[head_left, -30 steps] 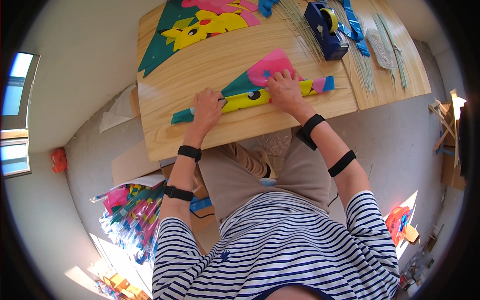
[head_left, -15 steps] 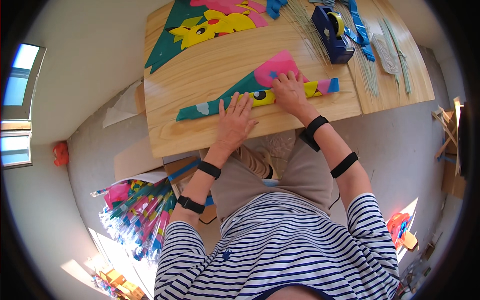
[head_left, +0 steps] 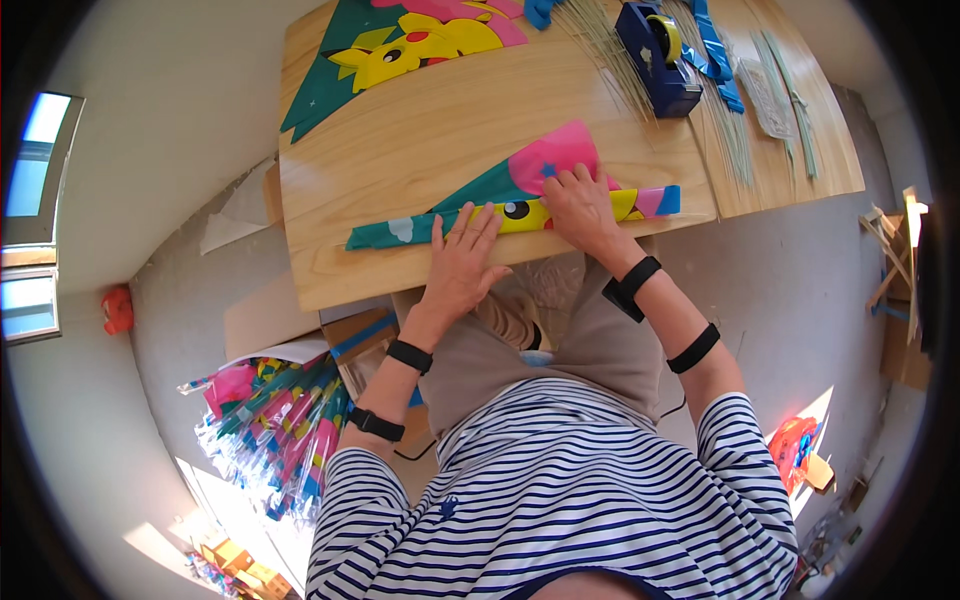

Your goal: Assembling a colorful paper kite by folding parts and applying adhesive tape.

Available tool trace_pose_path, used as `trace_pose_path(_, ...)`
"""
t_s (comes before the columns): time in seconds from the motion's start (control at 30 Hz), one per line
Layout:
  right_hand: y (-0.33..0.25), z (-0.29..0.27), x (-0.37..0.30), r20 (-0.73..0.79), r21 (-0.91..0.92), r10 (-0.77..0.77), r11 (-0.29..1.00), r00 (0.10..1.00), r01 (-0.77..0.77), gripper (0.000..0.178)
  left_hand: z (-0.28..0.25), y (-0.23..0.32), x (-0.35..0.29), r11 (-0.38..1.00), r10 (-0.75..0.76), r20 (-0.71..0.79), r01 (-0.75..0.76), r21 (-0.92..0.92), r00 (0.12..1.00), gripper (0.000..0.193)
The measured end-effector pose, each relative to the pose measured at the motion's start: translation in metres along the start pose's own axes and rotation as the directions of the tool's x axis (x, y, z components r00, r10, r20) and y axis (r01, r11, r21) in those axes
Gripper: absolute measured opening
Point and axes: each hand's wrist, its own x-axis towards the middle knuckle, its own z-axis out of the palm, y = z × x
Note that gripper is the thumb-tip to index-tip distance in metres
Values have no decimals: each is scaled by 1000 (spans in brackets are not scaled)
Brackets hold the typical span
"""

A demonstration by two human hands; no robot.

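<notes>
A green, pink and yellow printed kite [head_left: 484, 187] lies folded into a long, narrow strip near the table's front edge. Its strip runs from a green left end to a blue tip at the right, and a pink flap [head_left: 560, 147] stands out on the far side. My left hand [head_left: 462, 258] rests on the left half, fingers stretched over the fold and thumb apart. My right hand [head_left: 586, 212] has its bent fingers closed over the fold beside the pink flap; what lies under them is hidden.
Another printed kite [head_left: 440, 58] lies flat at the table's far left. A blue tape dispenser [head_left: 660, 75] stands at the far right, among thin rods [head_left: 600, 50], blue ribbon [head_left: 712, 62] and a clear packet [head_left: 768, 108]. Plastic-wrapped bright bundles [head_left: 280, 425] stand at my lower left.
The folded kite has shifted slightly toward me, its right end more than its left. Both hands have come nearer with it, still on the fold.
</notes>
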Motion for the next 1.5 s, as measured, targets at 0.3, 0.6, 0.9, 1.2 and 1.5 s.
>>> trace_pose_path(0.3,-21,-4,17,-94,252,-60,964,994,82,24,7,-1,2,999,2,-50,-4,-41,999,89)
trace_pose_path(0.6,-29,14,20,-23,257,-22,966,1000,27,13,6,1,1,999,24,-59,-26,-39,998,93)
trace_pose_path(0.9,-34,18,20,-111,60,-60,996,992,67,18,8,2,3,1000,3,-20,-3,-9,1000,96)
trace_pose_path(1.2,-32,21,13,-164,41,-44,998,985,52,26,8,5,7,1000,-14,-5,14,18,1000,97)
trace_pose_path(1.5,-55,3,-7,-216,66,-116,989,969,133,51,9,0,3,999,-35,7,35,38,999,98)
